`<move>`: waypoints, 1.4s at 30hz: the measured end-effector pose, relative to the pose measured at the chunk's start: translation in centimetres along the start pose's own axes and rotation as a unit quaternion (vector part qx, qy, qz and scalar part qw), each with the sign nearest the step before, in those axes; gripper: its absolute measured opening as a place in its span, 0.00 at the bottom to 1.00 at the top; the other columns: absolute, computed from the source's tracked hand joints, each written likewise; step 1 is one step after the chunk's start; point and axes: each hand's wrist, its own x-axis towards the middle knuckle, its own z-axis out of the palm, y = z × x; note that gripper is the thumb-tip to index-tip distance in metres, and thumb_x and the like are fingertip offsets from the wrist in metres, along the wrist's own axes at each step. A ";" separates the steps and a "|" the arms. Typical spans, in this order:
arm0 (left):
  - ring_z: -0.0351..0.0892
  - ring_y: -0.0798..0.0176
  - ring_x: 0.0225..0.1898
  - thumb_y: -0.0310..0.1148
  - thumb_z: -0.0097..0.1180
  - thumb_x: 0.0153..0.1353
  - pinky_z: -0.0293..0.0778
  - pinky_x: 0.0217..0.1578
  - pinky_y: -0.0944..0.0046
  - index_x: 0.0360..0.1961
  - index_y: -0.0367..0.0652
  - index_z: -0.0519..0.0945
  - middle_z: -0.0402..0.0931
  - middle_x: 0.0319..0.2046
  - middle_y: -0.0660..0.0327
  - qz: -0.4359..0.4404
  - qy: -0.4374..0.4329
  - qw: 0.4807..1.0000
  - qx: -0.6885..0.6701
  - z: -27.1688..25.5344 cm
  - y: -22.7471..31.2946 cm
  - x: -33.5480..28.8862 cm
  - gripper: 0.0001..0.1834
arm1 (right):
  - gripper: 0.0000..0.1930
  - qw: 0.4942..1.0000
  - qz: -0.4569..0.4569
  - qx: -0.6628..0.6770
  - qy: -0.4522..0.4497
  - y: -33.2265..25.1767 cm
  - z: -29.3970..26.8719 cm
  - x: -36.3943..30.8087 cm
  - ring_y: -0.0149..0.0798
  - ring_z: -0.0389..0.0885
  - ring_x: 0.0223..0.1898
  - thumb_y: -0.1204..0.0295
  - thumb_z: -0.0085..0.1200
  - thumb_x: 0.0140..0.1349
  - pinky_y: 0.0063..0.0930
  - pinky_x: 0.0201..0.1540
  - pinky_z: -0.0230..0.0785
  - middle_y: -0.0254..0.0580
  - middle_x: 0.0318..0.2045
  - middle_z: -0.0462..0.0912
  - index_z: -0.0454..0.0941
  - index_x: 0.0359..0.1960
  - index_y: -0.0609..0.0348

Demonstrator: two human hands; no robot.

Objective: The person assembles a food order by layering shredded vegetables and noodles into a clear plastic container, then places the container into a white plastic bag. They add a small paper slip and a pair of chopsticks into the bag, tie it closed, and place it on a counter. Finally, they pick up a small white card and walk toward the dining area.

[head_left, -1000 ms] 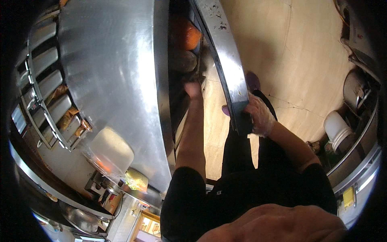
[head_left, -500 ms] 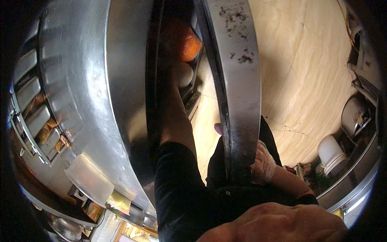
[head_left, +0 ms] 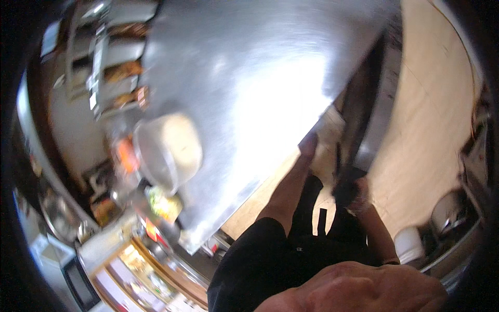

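My left forearm reaches up to the front edge of the steel counter (head_left: 244, 104). Most of my left hand (head_left: 309, 144) is hidden beneath that edge, and its fingers do not show. On the right, a steel cabinet door (head_left: 375, 125) with a dark inner side stands ajar under the counter. My right hand (head_left: 359, 193), in a thin clear glove, grips the near end of this door; motion blurs its fingers. The inside of the cabinet is mostly out of sight.
A whitish, translucent tub (head_left: 179, 148) stands on the counter's left side, near a yellow-green packet (head_left: 165, 204). Steel trays of brown food (head_left: 125, 72) line the far left. Pale flooring (head_left: 431, 119) lies right of the door, with a white bucket (head_left: 409, 245) beyond.
The view has swung left, bringing more counter and the tub into sight. The door gap looks narrower, and the orange round thing inside no longer shows. My left hand has drawn back toward the opening.
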 end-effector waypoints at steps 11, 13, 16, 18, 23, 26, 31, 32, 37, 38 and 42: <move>0.79 0.47 0.36 0.28 0.52 0.49 0.76 0.35 0.51 0.33 0.44 0.79 0.78 0.32 0.52 0.115 -0.223 0.968 0.027 -17.1 0.4 -20.2 0.09 | 0.42 0.981 -0.087 -0.141 0.099 4.6 2.8 3.4 0.41 0.71 0.48 0.72 0.75 0.35 0.35 0.48 0.68 0.45 0.46 0.70 0.62 0.54 0.60; 0.80 0.48 0.34 0.27 0.54 0.46 0.76 0.32 0.52 0.32 0.44 0.79 0.78 0.28 0.53 0.091 -0.248 0.964 0.007 -20.9 0.1 -23.6 0.09 | 0.39 0.829 -0.275 -0.475 0.106 6.6 3.2 6.4 0.42 0.72 0.47 0.69 0.73 0.41 0.36 0.48 0.69 0.45 0.48 0.70 0.62 0.54 0.60; 0.80 0.51 0.34 0.27 0.55 0.44 0.76 0.31 0.54 0.30 0.46 0.79 0.78 0.27 0.55 0.100 -0.332 0.935 0.080 -27.1 -0.6 -27.7 0.09 | 0.26 0.519 -0.450 -0.720 0.102 8.2 5.3 14.5 0.46 0.74 0.45 0.63 0.63 0.51 0.39 0.48 0.69 0.47 0.47 0.74 0.68 0.50 0.60; 0.80 0.53 0.34 0.26 0.55 0.43 0.75 0.29 0.55 0.28 0.48 0.79 0.77 0.28 0.59 0.125 -0.316 0.937 0.084 -31.5 -0.1 -30.5 0.08 | 0.19 0.391 -0.363 -0.846 0.016 8.3 6.3 18.9 0.47 0.76 0.43 0.62 0.55 0.55 0.41 0.50 0.68 0.48 0.44 0.78 0.74 0.45 0.59; 0.79 0.54 0.33 0.26 0.56 0.42 0.75 0.29 0.55 0.27 0.48 0.77 0.75 0.29 0.61 0.129 -0.142 0.981 -0.009 -41.4 1.8 -33.3 0.08 | 0.17 0.435 -0.332 -0.837 0.025 8.3 5.8 16.4 0.47 0.77 0.42 0.60 0.45 0.58 0.40 0.49 0.68 0.49 0.40 0.80 0.78 0.43 0.57; 0.78 0.51 0.33 0.26 0.55 0.44 0.75 0.31 0.52 0.27 0.48 0.77 0.77 0.31 0.58 0.184 -0.112 0.974 -0.070 -45.3 3.4 -31.6 0.06 | 0.21 0.392 -0.377 -0.839 0.008 4.9 6.6 11.5 0.48 0.78 0.42 0.57 0.42 0.62 0.39 0.48 0.70 0.54 0.42 0.79 0.76 0.50 0.54; 0.77 0.45 0.33 0.17 0.52 0.40 0.73 0.33 0.51 0.29 0.44 0.76 0.76 0.33 0.53 0.277 -0.036 0.938 -0.207 -48.1 8.1 -25.8 0.13 | 0.17 0.728 -0.077 -0.670 -0.121 -4.5 11.4 1.6 0.34 0.78 0.39 0.62 0.50 0.62 0.27 0.40 0.72 0.43 0.42 0.79 0.76 0.50 0.56; 0.76 0.44 0.34 0.16 0.51 0.39 0.72 0.33 0.51 0.29 0.43 0.75 0.75 0.32 0.53 0.283 0.006 0.928 -0.242 -48.5 9.5 -24.6 0.14 | 0.17 0.853 0.023 -0.504 -0.130 -6.2 12.5 -1.0 0.31 0.77 0.38 0.63 0.52 0.62 0.25 0.39 0.72 0.40 0.42 0.79 0.76 0.49 0.56; 0.75 0.43 0.35 0.14 0.49 0.36 0.71 0.33 0.53 0.27 0.40 0.74 0.73 0.31 0.52 0.330 0.096 0.903 -0.256 -51.6 15.2 -16.5 0.14 | 0.14 0.823 -0.263 -0.501 0.037 -12.4 17.0 -7.4 0.26 0.75 0.38 0.67 0.54 0.62 0.22 0.41 0.70 0.32 0.36 0.79 0.76 0.48 0.58; 0.75 0.44 0.35 0.13 0.49 0.36 0.71 0.32 0.54 0.27 0.42 0.75 0.73 0.31 0.53 0.333 0.089 0.900 -0.266 -52.4 16.1 -14.6 0.14 | 0.14 0.799 -0.312 -0.505 0.097 -13.5 17.3 -7.4 0.26 0.75 0.38 0.68 0.54 0.62 0.22 0.41 0.70 0.32 0.36 0.79 0.75 0.48 0.58; 0.75 0.45 0.36 0.13 0.49 0.39 0.71 0.34 0.53 0.32 0.44 0.75 0.73 0.33 0.55 0.378 0.154 0.884 -0.228 -53.8 19.6 -7.3 0.18 | 0.12 0.807 -0.421 -0.405 0.083 -18.0 17.7 -4.7 0.27 0.75 0.39 0.72 0.53 0.63 0.23 0.44 0.69 0.33 0.38 0.79 0.76 0.46 0.59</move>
